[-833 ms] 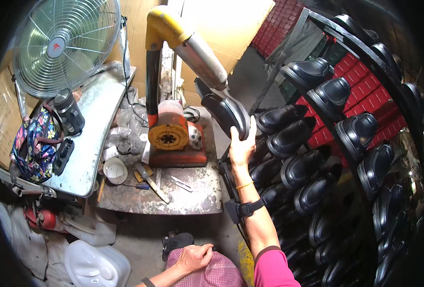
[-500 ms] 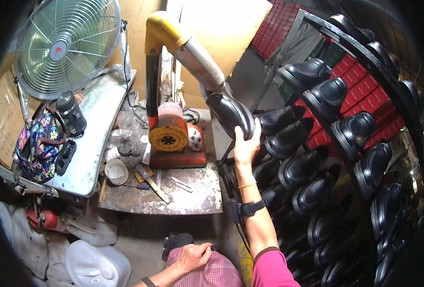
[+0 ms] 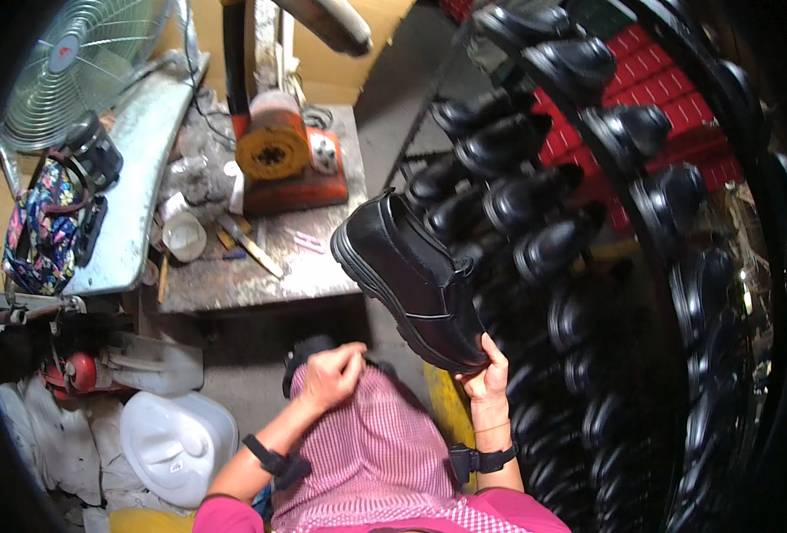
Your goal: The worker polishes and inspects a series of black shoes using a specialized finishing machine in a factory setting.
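One black slip-on shoe [image 3: 411, 280] held by your right hand [image 3: 485, 377], fingers curled around its toe end; shoe angles up-left above hand. Left hand [image 3: 331, 375] loosely closed, resting on checked apron [image 3: 367, 453].

Black shoe [image 3: 411, 280], pink checked apron [image 3: 371, 444], floral bag [image 3: 42, 226], orange-red machine [image 3: 282, 160]

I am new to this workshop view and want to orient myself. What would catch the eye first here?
The black shoe at centre, held up by its toe in the right hand. To its right, a rack of black shoes fills the picture. The left hand rests on the checked apron, and a fan stands upper left.
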A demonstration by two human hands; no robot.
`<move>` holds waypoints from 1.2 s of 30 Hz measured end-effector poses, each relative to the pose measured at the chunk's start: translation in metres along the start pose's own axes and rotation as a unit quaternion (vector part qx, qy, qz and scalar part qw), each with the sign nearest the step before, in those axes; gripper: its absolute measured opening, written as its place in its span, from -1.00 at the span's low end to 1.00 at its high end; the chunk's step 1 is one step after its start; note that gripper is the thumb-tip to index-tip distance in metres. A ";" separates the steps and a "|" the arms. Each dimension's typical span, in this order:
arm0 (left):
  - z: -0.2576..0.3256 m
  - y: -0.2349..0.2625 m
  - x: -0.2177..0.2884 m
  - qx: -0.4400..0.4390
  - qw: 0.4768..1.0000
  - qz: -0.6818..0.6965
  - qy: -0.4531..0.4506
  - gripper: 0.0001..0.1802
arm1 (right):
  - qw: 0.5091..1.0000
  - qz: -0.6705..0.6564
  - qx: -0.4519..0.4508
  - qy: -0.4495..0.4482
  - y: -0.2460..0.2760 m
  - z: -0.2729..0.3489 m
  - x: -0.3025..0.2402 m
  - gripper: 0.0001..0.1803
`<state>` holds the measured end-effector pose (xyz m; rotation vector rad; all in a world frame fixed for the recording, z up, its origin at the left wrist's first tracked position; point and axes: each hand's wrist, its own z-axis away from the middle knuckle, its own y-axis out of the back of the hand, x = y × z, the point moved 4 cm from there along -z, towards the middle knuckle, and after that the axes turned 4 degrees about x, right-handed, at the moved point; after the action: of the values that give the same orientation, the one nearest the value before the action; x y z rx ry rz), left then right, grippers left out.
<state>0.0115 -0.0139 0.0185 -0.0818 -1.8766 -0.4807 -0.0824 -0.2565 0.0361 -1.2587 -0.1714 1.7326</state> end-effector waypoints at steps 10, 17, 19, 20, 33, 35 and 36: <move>0.014 -0.007 0.129 -0.064 0.939 -0.191 -0.279 -0.40 | 0.993 0.107 -0.010 0.058 0.059 0.120 -0.029 -0.58; 0.054 -0.036 0.139 -0.161 0.920 -0.143 -0.327 -0.86 | 0.979 0.183 0.008 0.092 0.081 0.164 -0.044 -0.52; 0.053 -0.032 0.146 -0.103 0.941 -0.080 -0.312 -0.92 | 0.986 0.144 0.008 0.081 0.092 0.174 -0.048 -0.53; 0.050 -0.026 0.148 -0.044 0.956 -0.024 -0.289 -0.94 | 0.992 0.109 -0.006 0.059 0.097 0.178 -0.049 -0.52; 0.056 -0.092 0.171 -0.138 0.827 0.479 0.259 -0.43 | 0.949 0.178 0.038 0.258 0.121 0.271 -0.094 -0.14; 0.061 -0.119 0.183 -0.237 0.804 0.474 0.269 -0.34 | 0.932 0.154 0.103 0.311 0.137 0.298 -0.120 -0.25; 0.062 -0.127 0.195 -0.210 0.820 0.468 0.252 -0.30 | 0.911 0.150 0.131 0.360 0.136 0.310 -0.138 -0.29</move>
<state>-0.1498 -0.1414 0.1437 -1.0250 -0.9873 -0.1735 -0.4097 -0.3117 0.1902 -1.6858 0.6968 1.3568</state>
